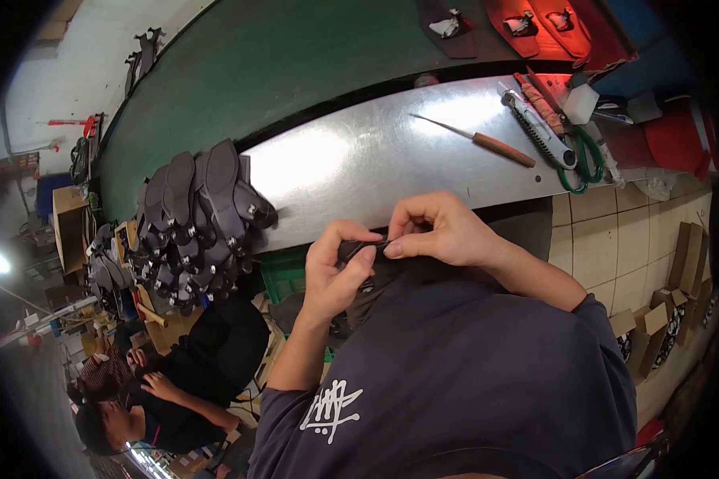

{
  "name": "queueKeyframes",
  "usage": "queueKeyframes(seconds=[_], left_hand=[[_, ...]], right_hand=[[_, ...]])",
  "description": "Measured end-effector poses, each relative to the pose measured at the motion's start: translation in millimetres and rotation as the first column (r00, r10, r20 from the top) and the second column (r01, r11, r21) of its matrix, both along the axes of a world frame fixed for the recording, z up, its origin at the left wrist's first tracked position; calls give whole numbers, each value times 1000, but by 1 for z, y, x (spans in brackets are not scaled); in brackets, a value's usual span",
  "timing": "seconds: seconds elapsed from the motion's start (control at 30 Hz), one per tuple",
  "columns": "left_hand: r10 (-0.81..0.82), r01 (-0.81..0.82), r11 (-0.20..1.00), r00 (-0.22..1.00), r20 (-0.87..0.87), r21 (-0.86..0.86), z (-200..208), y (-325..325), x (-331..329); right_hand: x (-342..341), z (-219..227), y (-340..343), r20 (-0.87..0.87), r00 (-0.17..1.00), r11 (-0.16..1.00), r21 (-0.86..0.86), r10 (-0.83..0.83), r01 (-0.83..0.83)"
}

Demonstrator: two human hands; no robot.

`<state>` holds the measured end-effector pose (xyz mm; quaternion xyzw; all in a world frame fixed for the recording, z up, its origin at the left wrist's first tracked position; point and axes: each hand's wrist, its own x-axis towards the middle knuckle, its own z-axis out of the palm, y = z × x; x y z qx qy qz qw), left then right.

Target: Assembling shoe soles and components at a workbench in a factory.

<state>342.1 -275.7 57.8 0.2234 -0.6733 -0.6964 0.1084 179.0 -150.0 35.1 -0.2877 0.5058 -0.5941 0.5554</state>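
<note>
In front of my chest, both hands meet at the near edge of the metal worktop. My left hand is closed, thumb and forefinger pinching a small dark strap-like piece. From the other side my right hand pinches the same piece between thumb and bent fingers. The fingers and the dark shirt behind hide most of its shape. On the worktop beyond my right hand lies an awl with a wooden handle. To the left hangs a heap of dark grey straps with small metal fittings.
At the right end of the metal worktop are a utility knife and green-handled scissors. Red pieces lie beyond on the green surface. A green crate stands below; a co-worker sits lower left.
</note>
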Motion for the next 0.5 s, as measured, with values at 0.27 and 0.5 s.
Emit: queueKeyframes(seconds=[0.27, 0.5], left_hand=[[646, -597, 747, 756, -107, 293, -8, -40, 17], [457, -416, 448, 867, 197, 792, -50, -32, 25]], right_hand=[[-53, 23, -9, -676, 285, 727, -573, -680, 378], [-65, -55, 25, -964, -14, 852, -240, -264, 465]])
